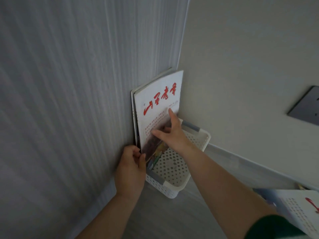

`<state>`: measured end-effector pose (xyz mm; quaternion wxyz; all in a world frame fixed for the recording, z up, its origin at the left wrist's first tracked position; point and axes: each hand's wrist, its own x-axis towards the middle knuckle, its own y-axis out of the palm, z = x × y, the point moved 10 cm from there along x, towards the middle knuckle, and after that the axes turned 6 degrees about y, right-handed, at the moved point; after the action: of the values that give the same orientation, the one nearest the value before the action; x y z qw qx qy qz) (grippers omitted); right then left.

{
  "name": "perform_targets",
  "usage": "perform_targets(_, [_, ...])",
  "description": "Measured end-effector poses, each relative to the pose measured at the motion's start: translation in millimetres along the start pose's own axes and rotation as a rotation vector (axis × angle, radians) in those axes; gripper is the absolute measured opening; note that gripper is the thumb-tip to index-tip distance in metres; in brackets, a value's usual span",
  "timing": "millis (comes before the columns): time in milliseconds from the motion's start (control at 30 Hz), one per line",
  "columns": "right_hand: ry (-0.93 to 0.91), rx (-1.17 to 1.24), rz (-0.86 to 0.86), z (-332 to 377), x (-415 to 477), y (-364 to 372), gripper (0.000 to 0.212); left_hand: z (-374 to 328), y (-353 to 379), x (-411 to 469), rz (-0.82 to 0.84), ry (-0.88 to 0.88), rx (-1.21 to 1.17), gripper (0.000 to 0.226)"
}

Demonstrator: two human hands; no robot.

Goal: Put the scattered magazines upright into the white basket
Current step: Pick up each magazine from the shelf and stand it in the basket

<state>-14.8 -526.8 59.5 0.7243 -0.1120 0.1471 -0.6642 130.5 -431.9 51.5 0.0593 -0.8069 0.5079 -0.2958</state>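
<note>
A white perforated basket (174,169) with grey handles stands on the floor in the corner of two walls. Several magazines stand upright in it against the left wall; the front one (155,100) has a white cover with red brush characters. My left hand (131,166) grips the near edge of the upright magazines, thumb in front. My right hand (170,133) lies flat on the front cover with its fingers straight, pressing it toward the wall. Another magazine (298,209) with the same white and red cover lies on the floor at the lower right.
A striped grey wall fills the left side and a plain pale wall the right, meeting behind the basket. A grey wall plate (306,106) sits on the right wall. A pale skirting board (250,166) runs along the floor.
</note>
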Motion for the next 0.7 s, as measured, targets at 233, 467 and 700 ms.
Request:
perform_targets(233, [0.028,-0.051,0.048,0.0,-0.7,9.7,0.079,-16.2,5.4,-3.7,0.119,0.147,0.109,0.035])
perform_targets(467, [0.003,-0.053,-0.183,3.9,-54.2,-45.7,0.054,-44.8,12.0,-28.9,0.237,0.179,-0.028,0.021])
perform_targets(700, [0.145,-0.178,-0.501,-77.5,-178.5,-149.8,0.03,-79.2,64.2,-107.4,0.581,0.247,-0.11,0.014])
